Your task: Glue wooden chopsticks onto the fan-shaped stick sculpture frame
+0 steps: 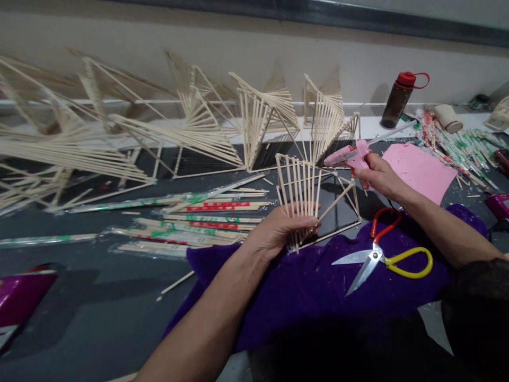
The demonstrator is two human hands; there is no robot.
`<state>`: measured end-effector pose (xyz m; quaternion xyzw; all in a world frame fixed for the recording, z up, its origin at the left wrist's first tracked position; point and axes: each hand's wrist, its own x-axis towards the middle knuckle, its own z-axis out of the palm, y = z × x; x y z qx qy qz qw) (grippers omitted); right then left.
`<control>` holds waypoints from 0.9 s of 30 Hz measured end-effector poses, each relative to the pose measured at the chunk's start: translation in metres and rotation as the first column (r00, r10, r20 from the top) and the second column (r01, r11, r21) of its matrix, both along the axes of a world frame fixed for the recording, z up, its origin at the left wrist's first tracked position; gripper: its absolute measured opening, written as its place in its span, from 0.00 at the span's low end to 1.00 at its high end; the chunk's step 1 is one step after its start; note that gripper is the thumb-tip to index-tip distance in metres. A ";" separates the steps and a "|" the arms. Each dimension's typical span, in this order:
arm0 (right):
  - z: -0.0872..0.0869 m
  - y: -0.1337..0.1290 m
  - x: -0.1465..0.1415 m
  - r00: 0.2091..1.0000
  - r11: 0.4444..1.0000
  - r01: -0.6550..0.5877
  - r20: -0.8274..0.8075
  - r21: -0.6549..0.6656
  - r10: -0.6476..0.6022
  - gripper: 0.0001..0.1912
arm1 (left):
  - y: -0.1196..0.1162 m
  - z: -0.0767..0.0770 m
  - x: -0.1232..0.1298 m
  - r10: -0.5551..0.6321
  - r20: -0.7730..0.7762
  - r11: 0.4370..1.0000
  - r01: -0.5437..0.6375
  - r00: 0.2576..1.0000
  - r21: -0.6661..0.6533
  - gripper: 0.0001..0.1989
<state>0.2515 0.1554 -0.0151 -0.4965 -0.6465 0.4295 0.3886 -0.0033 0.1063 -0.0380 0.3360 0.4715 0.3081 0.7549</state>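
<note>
1. Gripping the near end of a fan of wooden sticks point(301, 185), the left hand point(278, 227) is closed with its thumb across them; they belong to a small open frame at the upper edge of a purple cloth point(294, 302).
2. The right hand point(377, 174) is wrapped around the handle of a pink glue gun point(349, 155), its nozzle pointing left, near the upper part of the sticks; whether they touch, I cannot tell.
3. Scissors point(375, 256) with one red and one yellow handle lie on the cloth, blades parted.
4. Wrapped chopsticks point(222, 218) lie left of the frame on the dark table point(103, 313).
5. Behind stand larger stick structures point(207, 146) along the wall.
6. Beyond the right hand are a pink sheet point(421, 172) and a red-capped bottle point(396, 103).
</note>
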 end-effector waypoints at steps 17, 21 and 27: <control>0.004 -0.002 -0.002 1.000 1.000 0.019 -0.003 -0.009 -0.019 0.08 | -0.001 0.003 0.002 0.021 -0.006 1.000 -0.021 1.000 -0.023 0.26; 0.010 -0.001 0.002 0.997 0.997 0.072 0.020 -0.017 -0.071 0.08 | 0.000 0.003 0.002 0.020 0.007 0.999 -0.020 1.000 -0.025 0.26; 0.041 -0.012 0.039 0.958 0.956 0.282 -0.077 0.074 -0.277 0.11 | 0.002 0.003 0.002 0.003 -0.007 1.000 -0.003 1.000 -0.028 0.23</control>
